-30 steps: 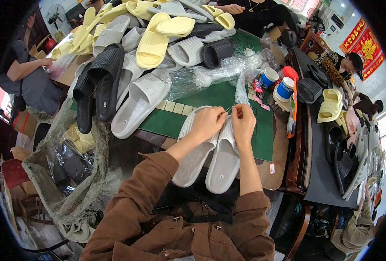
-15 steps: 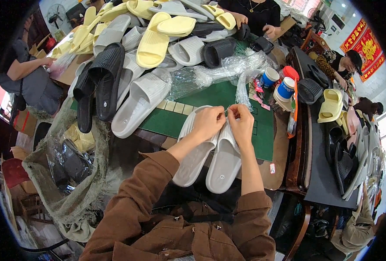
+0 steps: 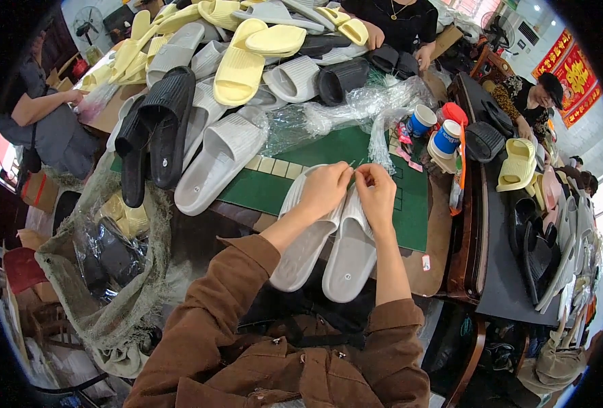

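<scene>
A pair of grey slide slippers lies side by side at the table's near edge: the left slipper (image 3: 300, 257) and the right slipper (image 3: 348, 270), heels toward me. Over their straps, my left hand (image 3: 326, 192) and my right hand (image 3: 376, 193) are both closed in a pinch, fingertips a small gap apart. Each pinches an end of a thin pale strand (image 3: 357, 164), whose tips poke up from the fingers. Where the strand meets the slippers is hidden by my hands.
A green mat (image 3: 410, 224) covers the table under the slippers. Yellow, grey and black slippers (image 3: 239, 68) pile up at the far left. Clear plastic bags (image 3: 342, 112) and paper cups (image 3: 446, 139) stand beyond my hands. An open sack (image 3: 153, 251) hangs at left. Co-workers (image 3: 400, 20) sit around.
My fingertips have drawn slightly apart and the strand's tips now show above them. The slippers stay nearly in place. Across the table, a co-worker's hands have shifted around black slippers.
</scene>
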Demonstrator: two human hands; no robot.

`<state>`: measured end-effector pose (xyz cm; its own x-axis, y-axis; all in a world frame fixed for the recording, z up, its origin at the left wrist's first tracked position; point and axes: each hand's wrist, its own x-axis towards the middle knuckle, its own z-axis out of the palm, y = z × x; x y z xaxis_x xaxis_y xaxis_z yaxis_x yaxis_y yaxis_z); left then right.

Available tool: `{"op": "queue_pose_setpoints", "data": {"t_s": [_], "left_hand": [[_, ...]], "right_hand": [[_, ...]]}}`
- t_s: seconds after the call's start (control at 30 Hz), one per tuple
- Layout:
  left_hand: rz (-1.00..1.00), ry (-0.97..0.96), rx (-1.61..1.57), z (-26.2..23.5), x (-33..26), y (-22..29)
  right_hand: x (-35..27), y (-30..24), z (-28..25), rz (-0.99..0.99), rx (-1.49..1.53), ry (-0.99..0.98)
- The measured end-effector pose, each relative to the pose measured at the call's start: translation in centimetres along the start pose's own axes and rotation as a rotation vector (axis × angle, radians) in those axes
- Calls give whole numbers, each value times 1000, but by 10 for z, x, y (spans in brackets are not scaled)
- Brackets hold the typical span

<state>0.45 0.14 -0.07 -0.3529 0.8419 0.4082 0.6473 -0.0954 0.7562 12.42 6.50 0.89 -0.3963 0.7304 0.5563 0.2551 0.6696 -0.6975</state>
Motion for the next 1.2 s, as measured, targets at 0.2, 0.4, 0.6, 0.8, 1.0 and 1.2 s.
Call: {"op": "queue_pose_setpoints", "data": {"t_s": [0.2,0.4,0.6,0.8,1.0,1.2], "left_hand": [[54,126,-165,-1,4,-7],[-24,88,-303,-5,7,-7],[-145,115,-368,-5,10,-8],[-116,-45,-346,-4,5,-7],[-155,-101,-282,-3,5,-11],[-110,-49,-238,-5,2,-6]], "right_hand": [[1,0,1,-20,93,-142],[3,0,-2,-41,91,-213],[3,-1,0,-47,134,-244],[1,0,0,27,46,-108],[0,1,1,44,-53,-24],[1,2,1,1,-7,-72]]}}
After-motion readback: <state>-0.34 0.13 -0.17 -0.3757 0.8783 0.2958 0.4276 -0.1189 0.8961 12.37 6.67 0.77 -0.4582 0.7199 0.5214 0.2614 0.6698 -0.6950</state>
